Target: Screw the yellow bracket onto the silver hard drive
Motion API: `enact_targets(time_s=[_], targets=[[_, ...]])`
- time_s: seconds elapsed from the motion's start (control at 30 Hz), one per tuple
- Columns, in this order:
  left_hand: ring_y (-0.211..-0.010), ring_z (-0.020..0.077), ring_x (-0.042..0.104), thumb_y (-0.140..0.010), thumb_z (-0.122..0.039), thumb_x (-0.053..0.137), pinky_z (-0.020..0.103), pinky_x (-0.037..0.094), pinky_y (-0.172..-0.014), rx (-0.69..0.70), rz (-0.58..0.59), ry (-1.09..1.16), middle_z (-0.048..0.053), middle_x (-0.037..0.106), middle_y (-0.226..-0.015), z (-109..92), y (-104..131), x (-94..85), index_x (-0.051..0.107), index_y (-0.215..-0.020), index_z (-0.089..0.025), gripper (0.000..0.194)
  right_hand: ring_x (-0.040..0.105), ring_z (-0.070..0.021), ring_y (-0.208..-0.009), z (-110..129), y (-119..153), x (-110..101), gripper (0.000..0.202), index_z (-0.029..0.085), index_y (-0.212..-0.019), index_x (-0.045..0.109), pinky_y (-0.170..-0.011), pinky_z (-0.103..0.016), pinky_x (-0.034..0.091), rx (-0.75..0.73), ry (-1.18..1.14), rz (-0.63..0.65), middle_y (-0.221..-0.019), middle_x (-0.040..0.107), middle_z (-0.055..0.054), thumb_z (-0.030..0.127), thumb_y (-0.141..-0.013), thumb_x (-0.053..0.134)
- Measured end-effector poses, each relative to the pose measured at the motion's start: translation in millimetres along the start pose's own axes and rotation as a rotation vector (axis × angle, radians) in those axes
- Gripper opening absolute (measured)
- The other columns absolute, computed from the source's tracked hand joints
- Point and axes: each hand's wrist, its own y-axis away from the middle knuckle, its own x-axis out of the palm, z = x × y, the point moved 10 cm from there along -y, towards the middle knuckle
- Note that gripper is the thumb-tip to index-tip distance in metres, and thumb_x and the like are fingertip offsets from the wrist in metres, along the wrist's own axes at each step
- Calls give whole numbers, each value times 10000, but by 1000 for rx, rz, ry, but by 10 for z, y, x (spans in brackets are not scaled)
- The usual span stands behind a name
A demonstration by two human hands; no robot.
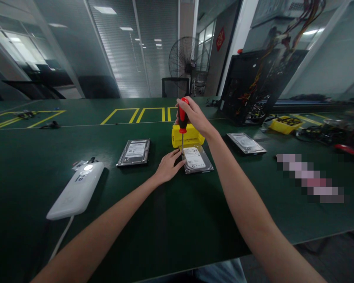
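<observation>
Upright in my right hand [195,114] is a screwdriver [182,125] with a red and black handle, the fingers wrapped round its grip. Its shaft points down to the left edge of a hard drive [194,158] lying on the table. My left hand [168,166] holds that same edge, thumb and fingers close to the screwdriver's tip. What exactly the tip touches is too small to make out. Directly behind the drive stands a yellow plastic box [190,135], partly covered by my right hand and wrist.
A second hard drive [135,152] lies to the left, a third [246,142] to the right. At front left is a white power bank [78,190] with a cable. An open black computer case [250,88] stands at back right, near a yellow tray [286,125] and tangled cables.
</observation>
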Motion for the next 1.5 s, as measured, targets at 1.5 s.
enact_targets(time_s=[1.5], targets=[[-1216, 293, 528, -915, -515, 460, 471, 431, -1004, -48, -53, 149, 146, 552, -1314, 26, 36, -73, 437, -1227, -159, 475, 534, -162, -908, 153, -2, -71, 452, 219, -939, 575, -757, -292, 479, -125, 227, -43, -953, 553, -40, 628, -892, 389]])
